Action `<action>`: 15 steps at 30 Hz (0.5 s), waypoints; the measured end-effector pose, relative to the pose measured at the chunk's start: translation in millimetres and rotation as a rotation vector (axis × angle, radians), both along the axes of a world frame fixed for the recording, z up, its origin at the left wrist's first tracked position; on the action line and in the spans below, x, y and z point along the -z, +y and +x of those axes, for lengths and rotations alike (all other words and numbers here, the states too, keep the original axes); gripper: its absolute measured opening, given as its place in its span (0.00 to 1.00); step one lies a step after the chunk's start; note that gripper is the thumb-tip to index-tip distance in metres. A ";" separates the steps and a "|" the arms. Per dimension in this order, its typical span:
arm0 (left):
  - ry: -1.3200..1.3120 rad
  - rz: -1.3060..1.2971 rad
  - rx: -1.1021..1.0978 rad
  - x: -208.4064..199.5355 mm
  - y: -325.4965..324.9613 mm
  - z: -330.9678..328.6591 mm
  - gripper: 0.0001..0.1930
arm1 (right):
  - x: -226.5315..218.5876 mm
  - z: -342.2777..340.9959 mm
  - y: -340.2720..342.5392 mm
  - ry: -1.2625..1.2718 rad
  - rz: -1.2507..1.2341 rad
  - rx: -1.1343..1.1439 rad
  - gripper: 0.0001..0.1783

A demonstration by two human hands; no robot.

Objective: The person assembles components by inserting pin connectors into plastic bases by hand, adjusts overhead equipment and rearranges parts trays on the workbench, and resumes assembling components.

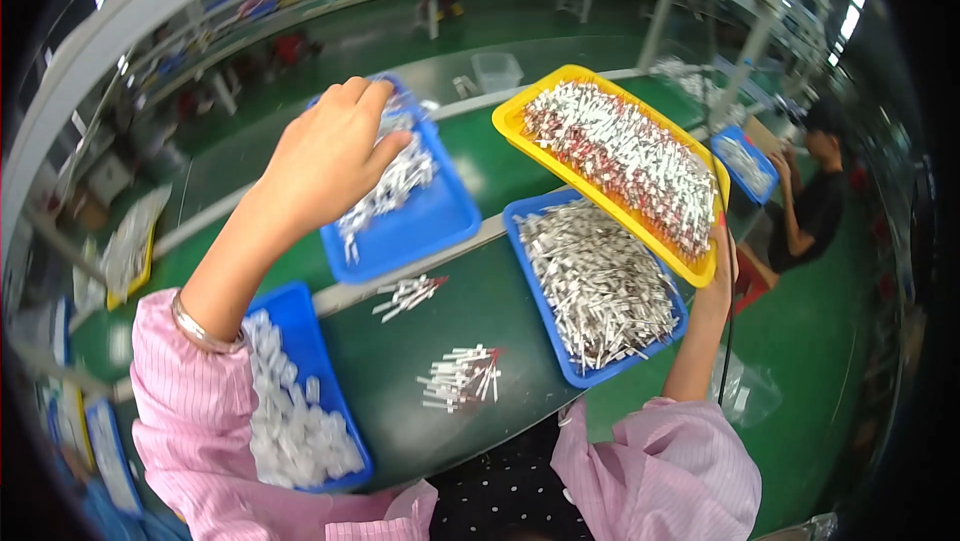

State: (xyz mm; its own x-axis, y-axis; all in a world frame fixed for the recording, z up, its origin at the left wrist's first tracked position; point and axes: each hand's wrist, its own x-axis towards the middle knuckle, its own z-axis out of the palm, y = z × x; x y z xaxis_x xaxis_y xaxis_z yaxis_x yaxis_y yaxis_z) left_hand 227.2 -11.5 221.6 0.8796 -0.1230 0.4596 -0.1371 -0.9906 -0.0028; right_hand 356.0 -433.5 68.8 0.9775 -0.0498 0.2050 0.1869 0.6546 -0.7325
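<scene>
1 yellow tray (512, 119) tilted, long axis upper-left to lower-right – right hand (722, 266) gripping its corner, left hand (330, 156) cupped, contents hidden

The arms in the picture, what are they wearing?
Both arms have loose pink sleeves with thin stripes, pushed up so the forearms are bare. The left sleeve bunches near the elbow, and so does the right sleeve. A thin silvery bracelet circles the left forearm. The left hand and right hand wear no gloves.

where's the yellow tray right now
In the head view, upper right: the yellow tray is lifted and tilted by the right hand, above the blue tray of small white parts.
</scene>
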 end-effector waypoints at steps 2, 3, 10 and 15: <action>0.055 -0.276 -0.049 20.7 18.1 -10.6 0.29 | -4.5 0.1 21.0 0.009 -0.134 -0.155 0.25; 0.062 -0.300 -0.085 28.6 24.0 -20.7 0.29 | 2.6 4.3 21.6 0.019 -0.156 -0.191 0.25; 0.163 -1.852 0.071 80.0 8.3 -95.0 0.27 | -7.5 -63.3 112.5 0.119 -0.125 -0.447 0.28; -0.036 -2.110 -0.066 104.2 6.3 -152.9 0.21 | 8.0 -94.0 138.1 0.197 -0.157 -0.482 0.26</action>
State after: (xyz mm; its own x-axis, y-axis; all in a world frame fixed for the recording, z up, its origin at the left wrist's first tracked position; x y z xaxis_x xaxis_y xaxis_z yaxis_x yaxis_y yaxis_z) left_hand 74.3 -5.2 117.5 0.8496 0.5028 -0.1593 -0.1355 0.5000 0.8554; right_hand 262.0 -295.4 60.9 0.9029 0.4297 -0.0155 -0.2579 0.5125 -0.8190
